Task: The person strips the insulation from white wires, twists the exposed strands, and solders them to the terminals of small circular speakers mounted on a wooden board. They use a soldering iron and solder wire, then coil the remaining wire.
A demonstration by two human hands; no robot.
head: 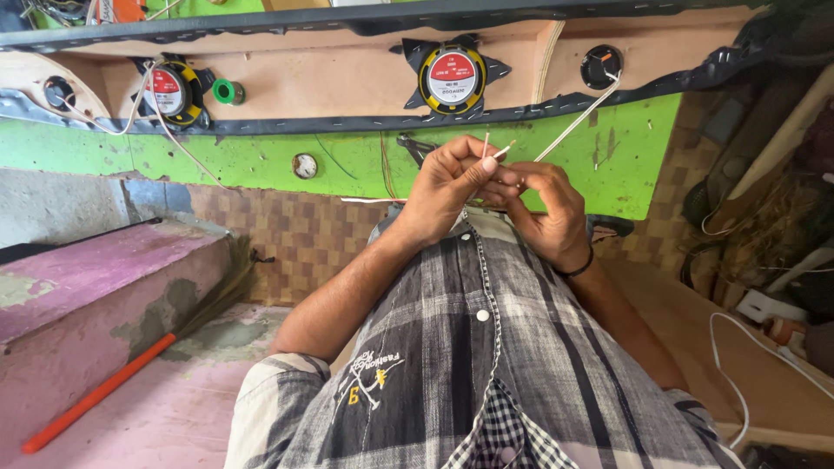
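In front of the green board (217,161), the left hand (447,187) and right hand (543,208) pinch thin white wire (573,122) ends in a tight grip.

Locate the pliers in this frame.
In the head view, the pliers lie against the green panel just above and left of the left hand, below the middle speaker.

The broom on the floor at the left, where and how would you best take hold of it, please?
Grip the broom by its bare orange handle, coming from above. It lies flat and slanting on the pink floor, its bristle end tucked against the step. Both hands, left hand and right hand, hold wire.
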